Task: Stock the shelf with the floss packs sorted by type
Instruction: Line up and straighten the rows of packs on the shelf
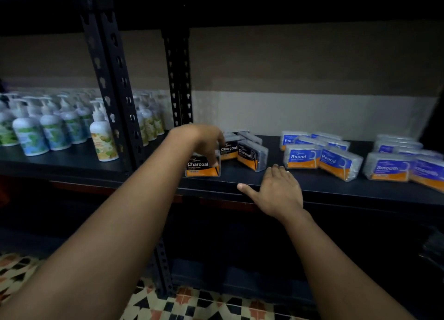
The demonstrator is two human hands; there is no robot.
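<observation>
On the dark shelf (312,187) stand three groups of floss packs. At the left are black-and-orange Charcoal packs (249,155); my left hand (206,141) grips the front Charcoal pack (200,169) from above, near the shelf's front edge. Blue-and-orange Round packs (319,158) fill the middle. Blue Smooth packs (396,168) sit at the right. My right hand (276,190) rests flat on the shelf's front edge, fingers spread, holding nothing, between the Charcoal and Round groups.
A black perforated upright post (113,91) divides this bay from the left bay, which holds several white pump bottles (103,134). A second post (179,79) stands at the back. A lower shelf and patterned floor tiles (192,303) lie below.
</observation>
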